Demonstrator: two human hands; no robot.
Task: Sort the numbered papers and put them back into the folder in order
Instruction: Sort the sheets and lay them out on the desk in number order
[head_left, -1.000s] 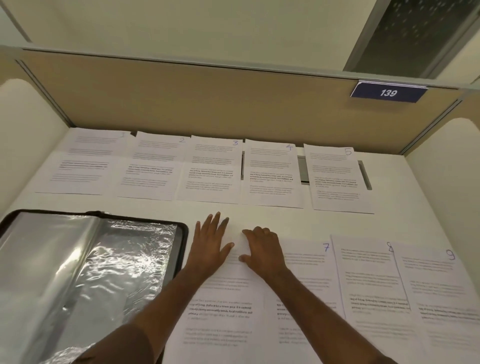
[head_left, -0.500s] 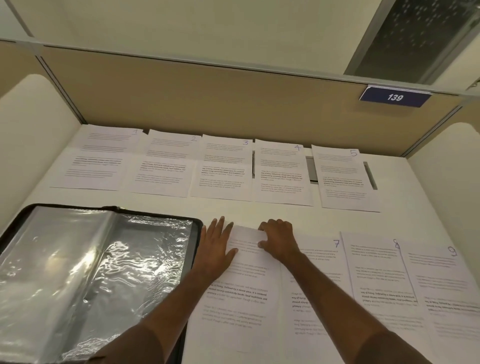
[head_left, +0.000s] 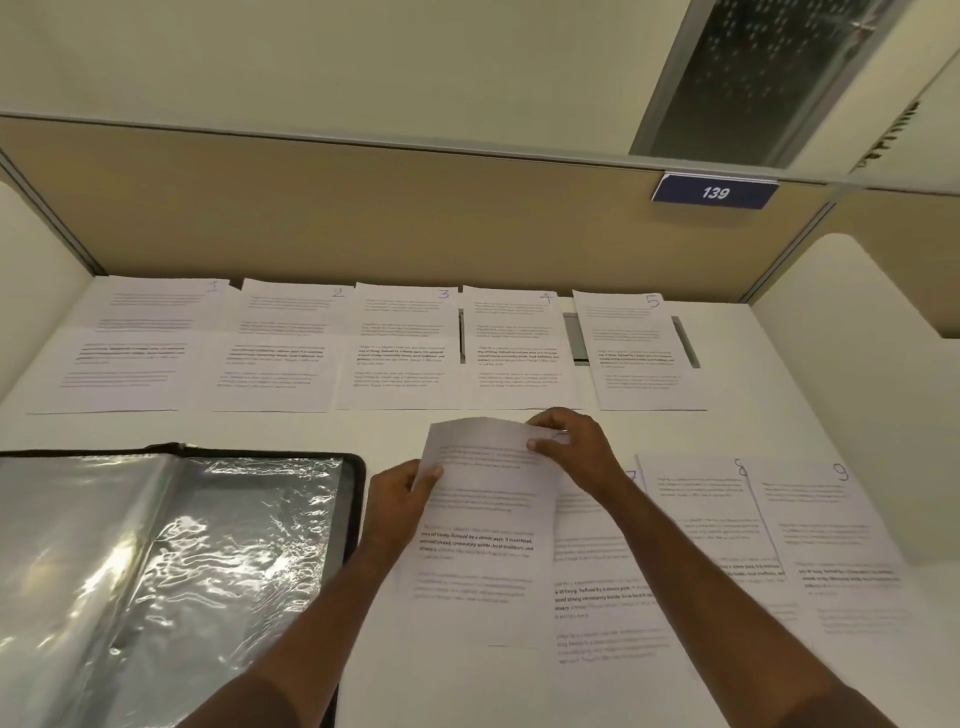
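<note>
A printed sheet is lifted off the desk at its far end. My left hand grips its left edge and my right hand pinches its top right corner, covering its number. Sheets numbered 1, 2, 3, 4 and 5 lie in a row at the back. Sheets 7, 8 and 9 lie in a near row on the right. The open black folder with shiny plastic sleeves lies at the left.
The white desk is boxed in by a tan partition at the back and white side panels. A blue plate reading 139 hangs on the partition. A grey cable slot shows between sheets 4 and 5.
Both hands lay flat on the sheet beside the folder; now they have taken hold of it and raised its far end off the desk. The camera view has tilted upward.
</note>
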